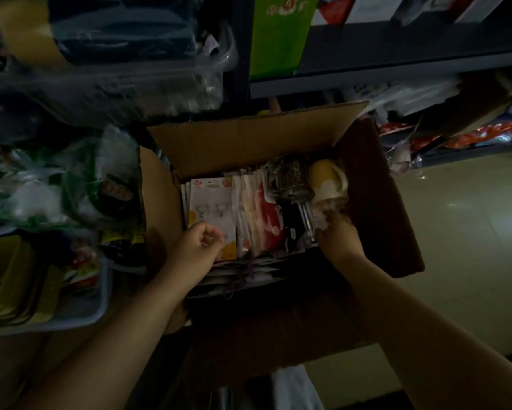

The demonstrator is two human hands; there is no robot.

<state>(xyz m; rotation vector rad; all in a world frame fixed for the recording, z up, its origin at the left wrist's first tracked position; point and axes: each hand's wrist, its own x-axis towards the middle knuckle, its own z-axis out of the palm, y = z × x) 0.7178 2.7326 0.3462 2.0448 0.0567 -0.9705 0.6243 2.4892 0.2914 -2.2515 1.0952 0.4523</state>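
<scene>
An open cardboard box (pixel 242 140) stands in front of me, its flaps folded out. Inside stand several flat carded packets; the leftmost white packet (pixel 211 202) shows two small metal hooks. My left hand (pixel 200 247) has its fingers curled over the lower edge of that white packet. My right hand (pixel 339 235) reaches into the box's right side and grips a clear plastic-wrapped pack (pixel 325 214) beside a yellow and white roll (pixel 327 179). A shiny metal item (pixel 296 184) lies between the packets and the roll.
A grey tray (pixel 80 315) of yellow packets sits at lower left. Green and white bagged goods (pixel 50 187) pile above it. Clear plastic bins (pixel 115 69) fill the upper left. Dark shelving (pixel 396 75) runs along the right, over a pale floor (pixel 462 232).
</scene>
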